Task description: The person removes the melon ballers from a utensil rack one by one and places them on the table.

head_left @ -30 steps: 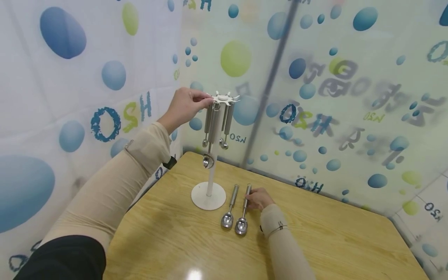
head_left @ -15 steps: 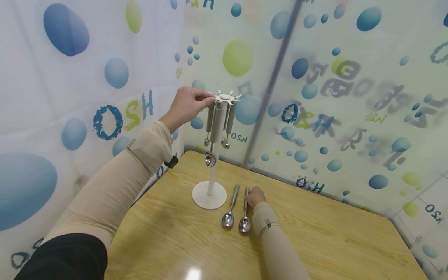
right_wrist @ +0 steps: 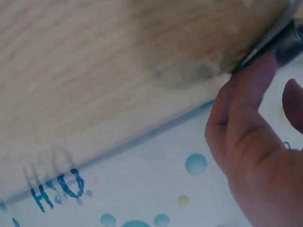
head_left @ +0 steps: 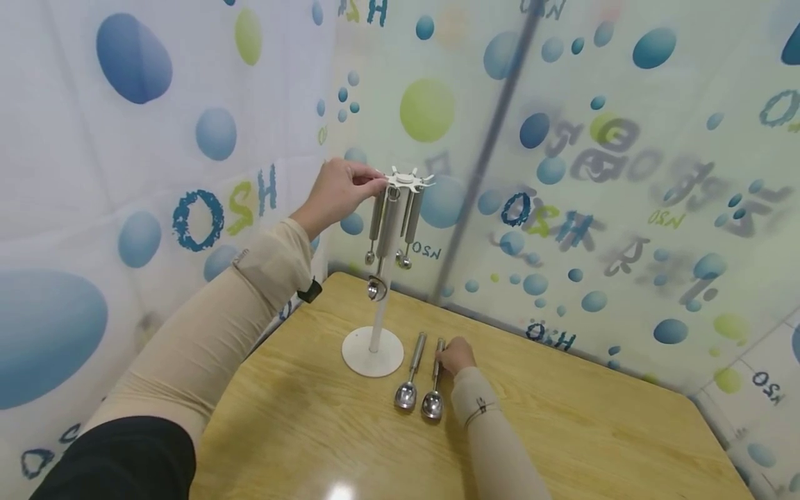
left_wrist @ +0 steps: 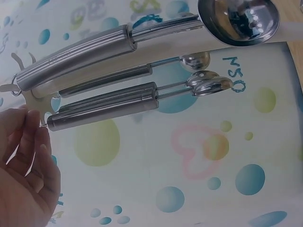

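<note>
At least four steel utensils already hang on the white rack, whose top the left hand pinches, while two scoops lie unhung on the table, the right hand touching one's handle, its grip unclear to me.

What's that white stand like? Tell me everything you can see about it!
The stand is white and smooth, perhaps painted metal or plastic. Its flat, round base rests on the wooden table. A slim pole rises from the base, and the stand is upright. The flat top has hooks spreading out all around. At least four shiny metal tools hang from it, handles up. The left hand pinches the top's edge.
</note>
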{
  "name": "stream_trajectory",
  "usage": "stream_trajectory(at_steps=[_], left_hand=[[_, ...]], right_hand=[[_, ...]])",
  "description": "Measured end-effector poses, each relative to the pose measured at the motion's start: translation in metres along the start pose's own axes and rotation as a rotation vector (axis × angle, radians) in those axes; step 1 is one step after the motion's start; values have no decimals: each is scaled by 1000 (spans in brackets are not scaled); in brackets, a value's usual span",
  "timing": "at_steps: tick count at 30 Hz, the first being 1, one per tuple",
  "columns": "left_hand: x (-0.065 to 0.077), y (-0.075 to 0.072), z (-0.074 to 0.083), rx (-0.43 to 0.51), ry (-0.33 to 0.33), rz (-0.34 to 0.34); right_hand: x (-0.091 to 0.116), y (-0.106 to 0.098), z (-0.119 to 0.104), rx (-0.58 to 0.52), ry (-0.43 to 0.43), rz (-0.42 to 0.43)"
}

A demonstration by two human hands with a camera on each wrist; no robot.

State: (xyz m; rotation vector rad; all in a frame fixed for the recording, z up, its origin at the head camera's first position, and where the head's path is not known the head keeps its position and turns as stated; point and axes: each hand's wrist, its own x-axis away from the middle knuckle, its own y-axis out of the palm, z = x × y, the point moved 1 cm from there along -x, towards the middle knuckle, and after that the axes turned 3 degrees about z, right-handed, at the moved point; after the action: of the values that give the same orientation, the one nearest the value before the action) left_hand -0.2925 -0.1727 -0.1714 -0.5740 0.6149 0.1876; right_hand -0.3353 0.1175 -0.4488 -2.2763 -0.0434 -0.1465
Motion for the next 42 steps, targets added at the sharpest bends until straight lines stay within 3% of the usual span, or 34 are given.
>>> stream_trajectory(at_steps=[3, 7, 10, 14, 21, 25, 29, 33, 42], left_hand=[[-1, 1, 0, -9, 1, -2], [0, 0, -1, -19, -2, -3], [0, -2, -2, -24, 0, 1], [0, -3, -3, -39, 2, 2], [-1, -6, -5, -53, -6, 10], [0, -6, -5, -54, -2, 20], [0, -5, -5, -53, 0, 24], [0, -3, -4, -59, -6, 25], [-1, 0, 1, -46, -8, 10]], right_hand=[[4, -8, -6, -29, -74, 52], [11, -23, -27, -185, -196, 82], [18, -35, -52, -331, -271, 103], [33, -51, -90, -424, -386, 161], [64, -69, -157, -519, -615, 224], [75, -70, -187, -479, -747, 301], [81, -67, -208, -454, -762, 339], [83, -63, -220, -465, -733, 310], [87, -62, -224, -460, -700, 300]])
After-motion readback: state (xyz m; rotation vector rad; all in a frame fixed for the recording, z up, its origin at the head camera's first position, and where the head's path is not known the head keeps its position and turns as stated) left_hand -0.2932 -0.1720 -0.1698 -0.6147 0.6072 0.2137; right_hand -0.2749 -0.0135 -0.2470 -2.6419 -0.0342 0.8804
